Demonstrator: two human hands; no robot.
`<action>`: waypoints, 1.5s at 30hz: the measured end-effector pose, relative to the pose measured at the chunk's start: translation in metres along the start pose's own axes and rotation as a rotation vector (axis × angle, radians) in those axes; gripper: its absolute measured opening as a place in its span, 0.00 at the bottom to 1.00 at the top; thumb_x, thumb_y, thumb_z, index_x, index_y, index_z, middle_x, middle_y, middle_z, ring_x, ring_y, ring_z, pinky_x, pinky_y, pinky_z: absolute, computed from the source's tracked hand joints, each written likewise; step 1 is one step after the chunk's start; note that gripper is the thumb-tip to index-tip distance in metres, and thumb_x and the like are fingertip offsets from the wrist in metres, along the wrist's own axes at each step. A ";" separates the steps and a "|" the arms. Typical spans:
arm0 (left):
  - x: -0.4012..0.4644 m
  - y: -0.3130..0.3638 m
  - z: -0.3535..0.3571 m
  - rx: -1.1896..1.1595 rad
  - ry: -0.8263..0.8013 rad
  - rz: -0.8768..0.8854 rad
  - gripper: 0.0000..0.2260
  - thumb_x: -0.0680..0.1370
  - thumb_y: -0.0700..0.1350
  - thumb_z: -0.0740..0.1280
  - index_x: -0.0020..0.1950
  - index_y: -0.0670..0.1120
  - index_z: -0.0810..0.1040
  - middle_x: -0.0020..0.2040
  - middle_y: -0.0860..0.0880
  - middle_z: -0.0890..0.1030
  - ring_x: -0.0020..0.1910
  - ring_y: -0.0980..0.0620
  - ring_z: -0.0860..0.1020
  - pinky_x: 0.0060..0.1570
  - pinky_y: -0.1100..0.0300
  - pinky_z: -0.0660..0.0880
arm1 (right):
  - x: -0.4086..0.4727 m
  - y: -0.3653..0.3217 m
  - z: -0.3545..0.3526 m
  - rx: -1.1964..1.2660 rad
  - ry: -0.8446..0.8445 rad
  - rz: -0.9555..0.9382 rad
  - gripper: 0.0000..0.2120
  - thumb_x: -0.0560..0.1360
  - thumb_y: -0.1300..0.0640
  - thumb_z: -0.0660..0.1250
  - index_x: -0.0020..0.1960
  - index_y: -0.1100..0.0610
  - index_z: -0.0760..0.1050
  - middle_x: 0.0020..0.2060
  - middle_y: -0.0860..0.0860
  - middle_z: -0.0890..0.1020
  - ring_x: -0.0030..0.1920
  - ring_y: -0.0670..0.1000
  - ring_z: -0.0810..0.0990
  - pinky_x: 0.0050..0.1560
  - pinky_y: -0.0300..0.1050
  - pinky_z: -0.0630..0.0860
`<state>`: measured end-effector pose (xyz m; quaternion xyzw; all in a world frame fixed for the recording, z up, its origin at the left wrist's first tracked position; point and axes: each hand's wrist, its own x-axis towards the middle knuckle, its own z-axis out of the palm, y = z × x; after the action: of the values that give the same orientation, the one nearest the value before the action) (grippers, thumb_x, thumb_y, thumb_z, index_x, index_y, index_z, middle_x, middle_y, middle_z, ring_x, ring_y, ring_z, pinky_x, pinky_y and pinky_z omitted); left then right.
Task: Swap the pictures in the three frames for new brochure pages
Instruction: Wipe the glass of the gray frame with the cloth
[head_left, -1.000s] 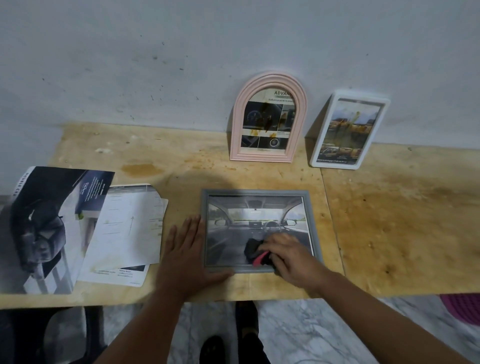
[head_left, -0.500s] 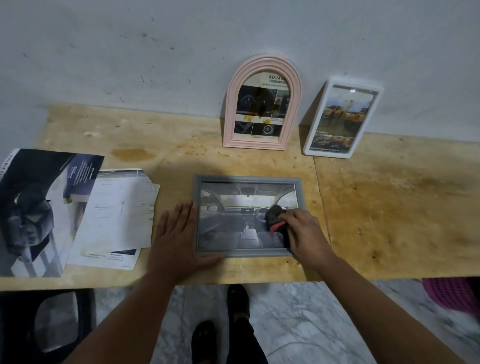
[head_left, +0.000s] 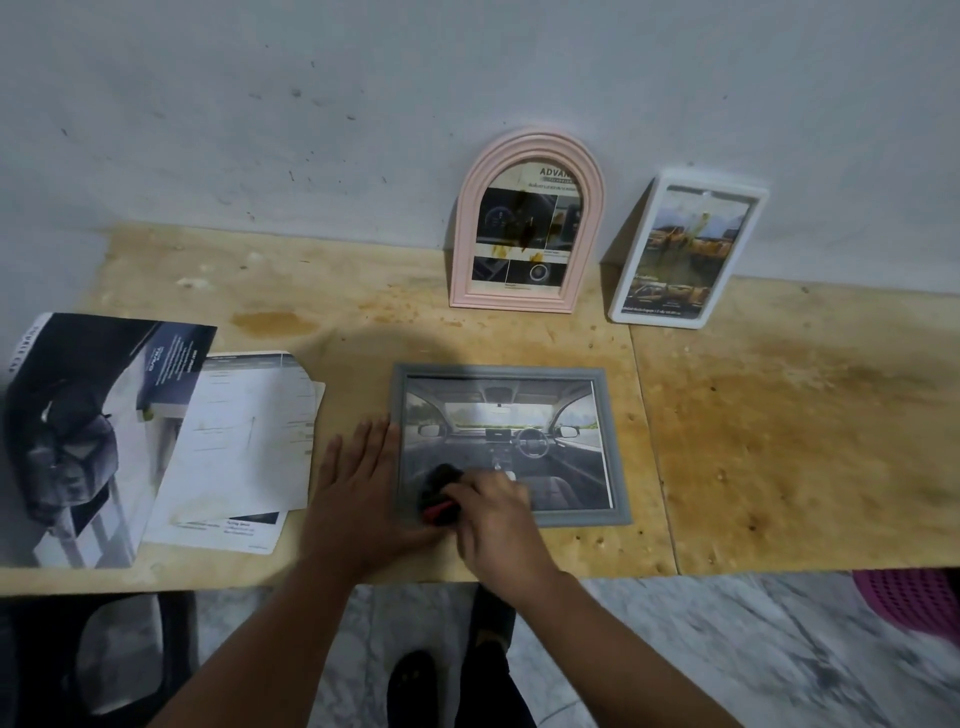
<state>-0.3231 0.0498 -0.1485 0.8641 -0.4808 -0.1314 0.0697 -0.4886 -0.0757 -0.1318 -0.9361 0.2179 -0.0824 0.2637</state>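
Crumpled black cloth on glossy rectangular grey frame

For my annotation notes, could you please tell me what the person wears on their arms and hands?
Nothing shows on either: the left hand and right hand are bare, with no gloves, rings, watch or bracelets visible. Both forearms are bare up to the picture's bottom edge; no sleeves appear.

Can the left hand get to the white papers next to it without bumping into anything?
Probably yes. The left hand lies flat beside the grey frame, holding nothing, and the white papers lie just to its left with only bare table between.
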 end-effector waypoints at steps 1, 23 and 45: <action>0.000 -0.001 0.001 0.002 -0.006 0.002 0.61 0.67 0.85 0.51 0.84 0.41 0.52 0.85 0.43 0.54 0.84 0.45 0.50 0.81 0.39 0.51 | 0.006 -0.007 0.005 0.029 -0.024 -0.028 0.18 0.71 0.59 0.63 0.59 0.53 0.81 0.52 0.51 0.81 0.52 0.57 0.79 0.46 0.54 0.74; 0.001 -0.008 0.005 -0.050 -0.029 0.032 0.62 0.65 0.81 0.63 0.83 0.38 0.55 0.84 0.43 0.56 0.84 0.45 0.52 0.81 0.41 0.48 | 0.043 0.002 0.004 -0.264 -0.369 -0.279 0.20 0.69 0.50 0.71 0.60 0.49 0.79 0.56 0.51 0.79 0.52 0.56 0.79 0.47 0.53 0.76; 0.012 0.036 -0.058 -0.080 -0.339 -0.247 0.59 0.66 0.85 0.49 0.82 0.41 0.52 0.81 0.39 0.61 0.76 0.37 0.64 0.71 0.43 0.71 | -0.012 0.200 -0.219 0.652 -0.066 1.108 0.16 0.77 0.64 0.65 0.65 0.61 0.74 0.50 0.57 0.81 0.47 0.56 0.80 0.42 0.48 0.77</action>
<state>-0.3295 0.0200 -0.0860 0.8786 -0.3704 -0.3015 0.0052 -0.6314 -0.3236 -0.0529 -0.5586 0.6246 0.0329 0.5447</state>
